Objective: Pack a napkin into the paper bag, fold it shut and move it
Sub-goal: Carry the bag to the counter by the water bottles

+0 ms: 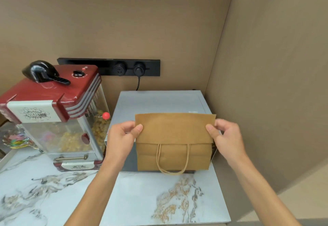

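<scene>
Paper bag folded flap pinched between left fingers, right fingers.

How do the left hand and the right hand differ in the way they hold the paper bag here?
The left hand pinches the left edge of the paper bag, thumb lying across the front of the folded flap. The right hand pinches the right edge, with its thumb on the front there. The left hand sits nearer the popcorn machine, the right hand nearer the side wall. Both grip at about the same height on the flap.
</scene>
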`<state>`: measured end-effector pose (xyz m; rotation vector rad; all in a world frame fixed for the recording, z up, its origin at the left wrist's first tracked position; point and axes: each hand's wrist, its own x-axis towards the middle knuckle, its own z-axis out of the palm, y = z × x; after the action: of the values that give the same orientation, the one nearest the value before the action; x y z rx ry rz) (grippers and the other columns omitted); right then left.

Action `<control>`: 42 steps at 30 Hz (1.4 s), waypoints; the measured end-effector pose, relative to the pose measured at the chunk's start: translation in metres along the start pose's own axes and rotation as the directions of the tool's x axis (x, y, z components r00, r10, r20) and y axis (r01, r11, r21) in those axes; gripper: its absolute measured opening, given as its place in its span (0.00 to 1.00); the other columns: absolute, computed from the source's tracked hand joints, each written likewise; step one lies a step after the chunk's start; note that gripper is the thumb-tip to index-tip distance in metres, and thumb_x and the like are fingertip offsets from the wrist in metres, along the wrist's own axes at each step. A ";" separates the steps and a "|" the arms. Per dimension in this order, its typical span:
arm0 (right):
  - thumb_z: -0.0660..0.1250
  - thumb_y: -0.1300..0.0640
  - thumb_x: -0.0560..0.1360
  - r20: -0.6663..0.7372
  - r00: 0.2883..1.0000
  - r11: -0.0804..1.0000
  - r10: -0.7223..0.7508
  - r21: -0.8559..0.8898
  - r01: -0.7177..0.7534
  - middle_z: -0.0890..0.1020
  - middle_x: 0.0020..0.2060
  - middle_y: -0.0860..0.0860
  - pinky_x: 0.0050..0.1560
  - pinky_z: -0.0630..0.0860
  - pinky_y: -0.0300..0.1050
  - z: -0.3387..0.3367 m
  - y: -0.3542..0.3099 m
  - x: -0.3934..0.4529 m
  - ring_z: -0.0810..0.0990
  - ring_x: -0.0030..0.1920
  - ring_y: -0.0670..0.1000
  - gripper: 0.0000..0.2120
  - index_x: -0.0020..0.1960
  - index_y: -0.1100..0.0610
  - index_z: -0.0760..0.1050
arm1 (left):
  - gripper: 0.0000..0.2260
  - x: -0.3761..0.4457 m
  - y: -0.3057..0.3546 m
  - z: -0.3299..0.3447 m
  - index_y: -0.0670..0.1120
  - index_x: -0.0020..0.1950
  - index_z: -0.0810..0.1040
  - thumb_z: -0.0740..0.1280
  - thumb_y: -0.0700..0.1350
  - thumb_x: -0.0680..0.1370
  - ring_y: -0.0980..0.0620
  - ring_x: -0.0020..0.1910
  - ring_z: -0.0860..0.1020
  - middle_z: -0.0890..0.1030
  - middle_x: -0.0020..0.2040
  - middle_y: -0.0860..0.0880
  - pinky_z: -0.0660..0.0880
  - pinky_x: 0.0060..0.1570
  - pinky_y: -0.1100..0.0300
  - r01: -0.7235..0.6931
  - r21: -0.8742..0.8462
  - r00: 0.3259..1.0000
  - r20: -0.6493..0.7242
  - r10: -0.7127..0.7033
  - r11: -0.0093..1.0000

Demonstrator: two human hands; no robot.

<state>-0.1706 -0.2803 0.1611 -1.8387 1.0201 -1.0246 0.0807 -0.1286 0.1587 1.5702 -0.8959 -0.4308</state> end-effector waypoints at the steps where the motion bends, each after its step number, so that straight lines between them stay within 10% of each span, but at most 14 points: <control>1: 0.70 0.60 0.77 -0.016 0.999 0.999 -0.030 0.026 0.030 0.82 0.34 0.55 0.43 0.75 0.52 -0.003 -0.011 0.008 0.77 0.35 0.54 0.12 0.37 0.64 0.74 | 0.15 0.007 0.013 -0.001 0.45 0.30 0.80 0.70 0.40 0.77 0.59 0.30 0.74 0.79 0.28 0.57 0.71 0.36 0.64 -0.019 -0.019 1.000 -0.012 0.019 1.000; 6: 0.68 0.62 0.79 -0.065 0.985 0.973 -0.159 0.160 0.168 0.77 0.32 0.68 0.41 0.67 0.49 -0.018 -0.064 0.047 0.70 0.37 0.51 0.15 0.39 0.72 0.71 | 0.09 0.038 0.076 -0.004 0.44 0.39 0.86 0.69 0.39 0.78 0.54 0.39 0.81 0.87 0.39 0.47 0.78 0.45 0.58 -0.082 -0.095 0.994 -0.078 0.075 0.992; 9: 0.67 0.63 0.78 -0.111 0.968 0.955 -0.224 0.173 0.240 0.80 0.31 0.55 0.39 0.71 0.47 -0.031 -0.097 0.065 0.74 0.35 0.50 0.12 0.37 0.64 0.77 | 0.09 0.053 0.112 -0.007 0.34 0.43 0.82 0.68 0.39 0.78 0.49 0.40 0.77 0.84 0.40 0.39 0.75 0.48 0.50 -0.151 -0.119 0.984 -0.110 0.138 0.981; 12: 0.67 0.64 0.79 -0.124 0.956 0.942 -0.266 0.179 0.285 0.85 0.31 0.44 0.39 0.78 0.43 -0.041 -0.129 0.076 0.80 0.34 0.44 0.15 0.37 0.52 0.83 | 0.12 0.067 0.143 -0.013 0.30 0.44 0.77 0.67 0.40 0.79 0.49 0.39 0.73 0.78 0.39 0.42 0.69 0.44 0.52 -0.195 -0.125 0.975 -0.134 0.178 0.973; 19: 0.67 0.63 0.79 -0.164 0.928 0.910 -0.334 0.202 0.362 0.86 0.35 0.55 0.41 0.76 0.47 -0.060 -0.178 0.094 0.79 0.35 0.50 0.14 0.37 0.56 0.82 | 0.15 0.080 0.197 -0.017 0.28 0.43 0.67 0.64 0.40 0.81 0.47 0.39 0.66 0.72 0.38 0.43 0.62 0.43 0.53 -0.270 -0.130 0.954 -0.173 0.246 0.954; 42: 0.68 0.60 0.79 -0.189 0.929 0.928 -0.318 0.140 0.346 0.82 0.42 0.71 0.46 0.76 0.55 -0.098 -0.199 0.012 0.76 0.38 0.53 0.12 0.41 0.68 0.78 | 0.09 0.015 0.217 -0.033 0.42 0.43 0.84 0.66 0.37 0.80 0.59 0.33 0.81 0.86 0.34 0.52 0.78 0.33 0.68 -0.389 -0.178 0.919 -0.144 0.367 0.904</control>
<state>-0.2013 -0.2406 0.3780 -1.8444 0.6959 -1.4410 0.0490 -0.1144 0.3756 1.1838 -1.0137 -0.1511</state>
